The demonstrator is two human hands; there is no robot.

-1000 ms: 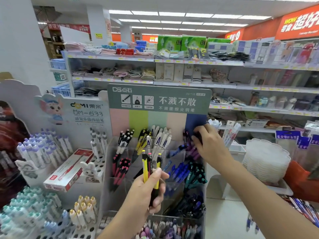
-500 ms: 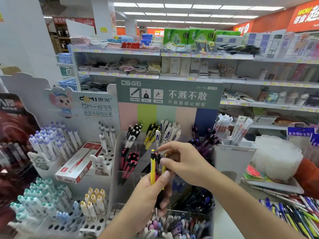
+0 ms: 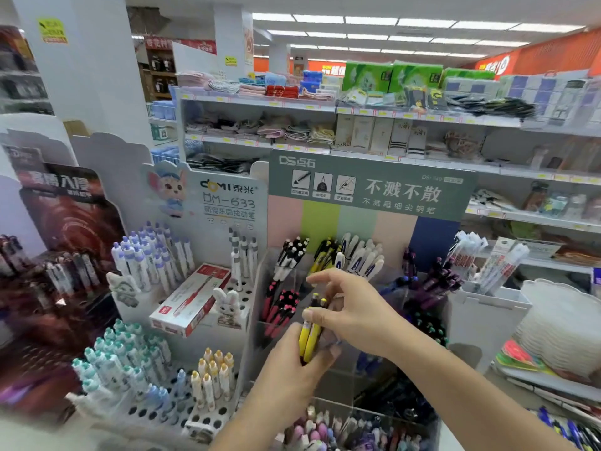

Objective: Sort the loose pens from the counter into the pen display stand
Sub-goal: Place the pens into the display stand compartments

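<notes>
The left hand (image 3: 292, 369) grasped a bundle of yellow pens (image 3: 309, 340) upright. At its 1 o'clock, the right hand (image 3: 351, 314) pinched the top of one pen. The pen stand (image 3: 364, 375) stood beyond, at 12 o'clock. Risk: pulling one pen could loosen the bundle, dropping the others.

Yellow/black pens (image 3: 308, 340) in hands, grey-green header sign (image 3: 370, 185) w/ white text, pastel-striped backboard (image 3: 341, 222).

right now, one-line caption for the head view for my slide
Left hand holds yellow pens while right hand pinches one before the pen stand.
</notes>
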